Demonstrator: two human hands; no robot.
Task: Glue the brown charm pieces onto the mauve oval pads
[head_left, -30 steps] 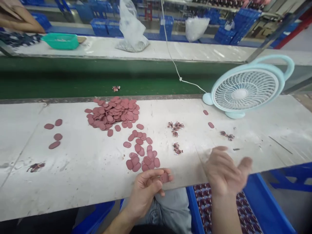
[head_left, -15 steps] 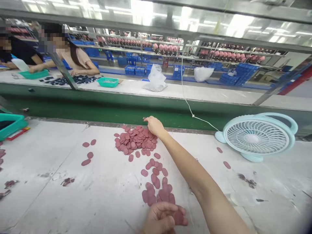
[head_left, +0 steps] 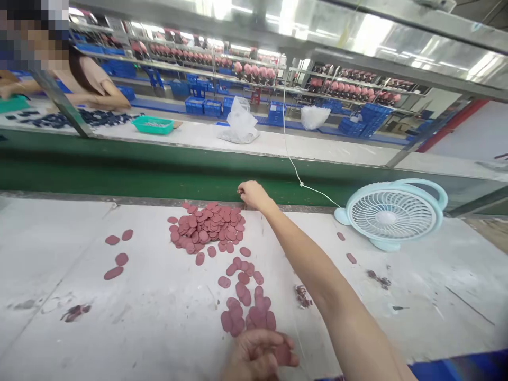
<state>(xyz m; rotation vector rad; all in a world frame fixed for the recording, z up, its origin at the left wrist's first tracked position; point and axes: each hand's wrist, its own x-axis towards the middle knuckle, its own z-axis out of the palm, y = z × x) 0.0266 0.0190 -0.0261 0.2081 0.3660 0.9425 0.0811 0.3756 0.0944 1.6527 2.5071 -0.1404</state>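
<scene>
My left hand (head_left: 254, 355) is low in the middle of the view, its fingers closed on a maroon oval piece (head_left: 282, 354) that shows between thumb and fingers. Just beyond it lies a loose cluster of the same maroon oval pieces (head_left: 259, 313) on the white tabletop. Farther out, a heap of maroon oval pieces (head_left: 210, 225) sits near the table's far edge. My right hand (head_left: 254, 194), the arm stretched forward, hovers past that edge over the green strip, right of the heap. Its fingers are pinched together; anything in them is too small to name.
A light blue fan (head_left: 392, 211) stands at the right, its white cord (head_left: 294, 168) running up. Dark scraps (head_left: 302, 296) lie beside my right forearm. Across the green strip (head_left: 166, 174) are a teal tray (head_left: 153, 126), a plastic bag (head_left: 240, 121) and a co-worker (head_left: 91, 79).
The view has turned right, so things appear farther left. My right hand has moved away from the heap, farther over the green strip. My left hand keeps its hold on the maroon oval piece.
</scene>
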